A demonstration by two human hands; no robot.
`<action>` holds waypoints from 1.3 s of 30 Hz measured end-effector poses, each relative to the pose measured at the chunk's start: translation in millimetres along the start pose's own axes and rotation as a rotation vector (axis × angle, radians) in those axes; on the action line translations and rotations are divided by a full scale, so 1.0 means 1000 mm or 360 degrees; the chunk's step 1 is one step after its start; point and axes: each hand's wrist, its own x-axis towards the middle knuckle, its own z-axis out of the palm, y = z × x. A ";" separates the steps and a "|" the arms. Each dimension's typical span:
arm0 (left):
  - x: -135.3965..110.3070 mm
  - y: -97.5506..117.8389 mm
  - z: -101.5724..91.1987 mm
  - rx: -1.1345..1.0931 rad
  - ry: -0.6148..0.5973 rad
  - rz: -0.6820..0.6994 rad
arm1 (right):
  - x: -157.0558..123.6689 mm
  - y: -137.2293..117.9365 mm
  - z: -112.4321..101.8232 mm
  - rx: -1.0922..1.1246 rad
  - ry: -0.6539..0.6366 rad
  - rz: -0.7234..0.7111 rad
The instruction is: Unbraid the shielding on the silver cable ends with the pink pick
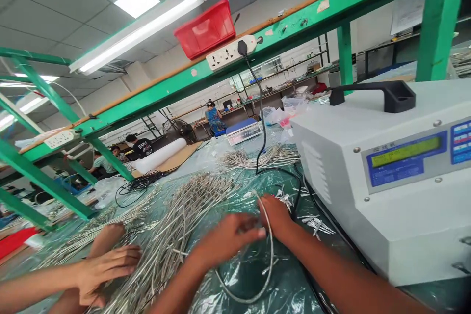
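A braided silver-grey cable (271,255) hangs in a loop over the green, film-covered table. My right hand (275,217) is closed around it near one end, which pokes up above the fingers. Just left of that, my left hand (233,235) is somewhat blurred, its thumb apart from its curved fingers, with nothing visible between them. The cable's other stretch passes behind my left forearm, where it is hidden. A large pile of similar cables (184,216) lies to the left of my hands. Small whitish strips (318,224) lie beside my right forearm.
A white machine with a display (405,154) stands at right, a black cord beside it. Another person's hands (106,270) rest by the pile's left edge. Farther back are a scale (243,132) and more cables (261,158). A green shelf beam (147,95) crosses above.
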 end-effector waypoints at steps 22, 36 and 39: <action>0.031 -0.027 0.018 -0.1567 0.0606 -0.0053 | 0.002 0.011 -0.002 -0.0417 -0.0131 -0.0212; 0.024 -0.011 0.017 -0.1822 0.0649 0.0132 | 0.004 0.017 -0.018 -0.0379 0.0041 -0.0152; 0.022 -0.008 0.021 -0.1780 0.0638 0.0149 | 0.002 0.010 -0.024 -0.0200 0.0270 -0.0135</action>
